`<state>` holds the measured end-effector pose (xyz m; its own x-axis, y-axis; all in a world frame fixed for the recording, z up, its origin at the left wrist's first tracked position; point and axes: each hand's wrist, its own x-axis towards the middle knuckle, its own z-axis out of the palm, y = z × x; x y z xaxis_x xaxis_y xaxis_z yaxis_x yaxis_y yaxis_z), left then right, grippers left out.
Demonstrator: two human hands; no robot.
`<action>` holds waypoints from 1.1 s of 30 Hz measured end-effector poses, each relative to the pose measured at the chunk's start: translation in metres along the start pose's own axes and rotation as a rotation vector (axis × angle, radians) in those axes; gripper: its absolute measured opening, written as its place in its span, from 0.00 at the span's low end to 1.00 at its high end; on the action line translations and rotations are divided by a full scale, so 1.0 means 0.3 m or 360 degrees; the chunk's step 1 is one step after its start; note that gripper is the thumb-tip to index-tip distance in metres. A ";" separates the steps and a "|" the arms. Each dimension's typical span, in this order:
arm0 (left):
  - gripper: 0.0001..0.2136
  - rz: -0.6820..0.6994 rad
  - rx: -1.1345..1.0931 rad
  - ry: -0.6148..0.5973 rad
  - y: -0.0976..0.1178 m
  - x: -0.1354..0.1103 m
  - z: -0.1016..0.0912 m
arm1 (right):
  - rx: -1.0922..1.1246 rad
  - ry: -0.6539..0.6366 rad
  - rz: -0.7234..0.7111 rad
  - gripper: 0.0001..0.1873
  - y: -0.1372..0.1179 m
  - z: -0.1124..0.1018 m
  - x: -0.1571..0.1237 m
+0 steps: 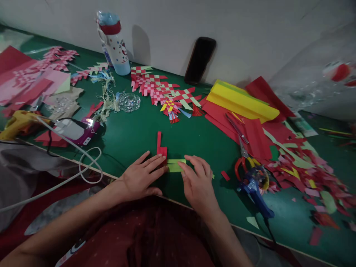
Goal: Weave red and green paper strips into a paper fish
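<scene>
My left hand lies flat with its fingers stretched out, the fingertips resting on the folded red paper strip and at the left end of the green paper strip. One narrow end of the red strip points away from me. My right hand is closed on the right end of the green strip, thumb and forefinger at its edge. Where the two strips meet is partly hidden by my left fingers. Woven red, pink and green paper fish lie farther back on the green table.
At right are scissors, a blue glue gun, folded yellow paper and paper scraps. A phone leans on the wall near a bottle. A yellow glue gun and white cable are at left.
</scene>
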<state>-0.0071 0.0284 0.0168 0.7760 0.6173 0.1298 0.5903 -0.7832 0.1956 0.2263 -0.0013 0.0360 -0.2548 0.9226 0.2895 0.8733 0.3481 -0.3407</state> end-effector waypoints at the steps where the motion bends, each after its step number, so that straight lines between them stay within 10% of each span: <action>1: 0.31 0.0022 -0.0024 -0.0003 -0.007 -0.004 -0.009 | 0.0020 0.0057 0.0009 0.16 0.007 -0.006 0.001; 20: 0.35 -0.0014 0.0064 0.0015 0.014 -0.013 -0.025 | -0.0142 -0.0125 -0.0124 0.14 0.022 0.040 -0.011; 33: 0.15 -0.0317 -0.0028 0.0167 0.060 -0.081 -0.061 | 0.0135 -0.0309 -0.0138 0.17 -0.083 -0.004 -0.114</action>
<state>-0.0194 0.0008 0.0350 0.6168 0.7646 0.1870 0.7248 -0.6443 0.2439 0.2138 -0.0417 0.0356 -0.4100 0.9003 0.1460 0.8087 0.4328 -0.3983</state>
